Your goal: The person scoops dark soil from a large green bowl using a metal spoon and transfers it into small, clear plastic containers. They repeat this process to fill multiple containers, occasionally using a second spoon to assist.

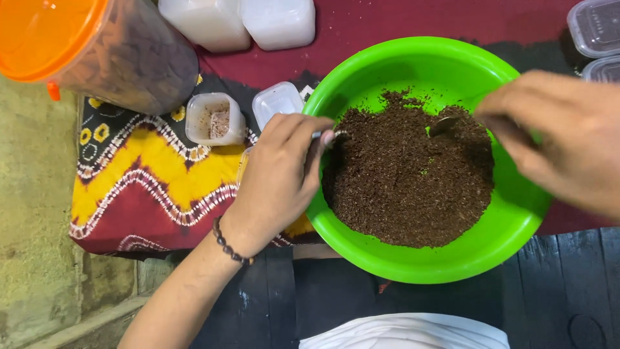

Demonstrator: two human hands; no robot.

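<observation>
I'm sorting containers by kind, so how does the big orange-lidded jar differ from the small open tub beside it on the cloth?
The orange-lidded jar is far larger than the small open tub. The jar is round and closed by its lid; the tub is squarish and has no lid on. The jar looks nearly full of dark brown contents; the tub holds only a little pinkish-brown powder. Both are see-through plastic and stand on the patterned cloth.

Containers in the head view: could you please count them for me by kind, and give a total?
Green bowl of dark brown grains: 1
Orange-lidded jar: 1
Large white tubs, top: 2
Small clear tubs: 4, one open by the cloth, one lidded beside it, two at the right edge
Total: 8
</observation>
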